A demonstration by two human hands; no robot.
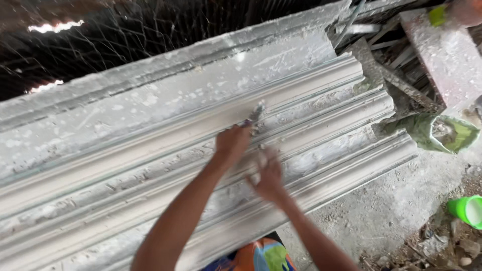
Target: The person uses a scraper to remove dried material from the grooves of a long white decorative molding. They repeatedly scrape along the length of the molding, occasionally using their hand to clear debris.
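1. Nearest to the camera is a piece of colourful cloth [261,257] at the bottom edge, between the two forearms.
2. The right hand [268,175] lies on the long white plaster moulding [150,165]. Its fingers are bent and covered with white plaster. It is blurred, so I cannot tell if it holds something.
3. The left hand [232,143] is just beside it, a little further up, closed around a small tool [254,114]. The tip of the tool touches one groove of the moulding.
4. The moulding runs diagonally across the view, with several ridges and rough plaster lumps in the grooves.
5. To the right, on the dusty floor [381,211], stands a green plastic cup [468,210], well apart from the hands.
6. Further, near the end of the moulding, lies a green bag [447,133] with plaster remains.
7. Behind it are plaster-stained wooden planks [437,55].
8. Furthest, beyond the moulding, a wire net [125,35] covers a dark area.
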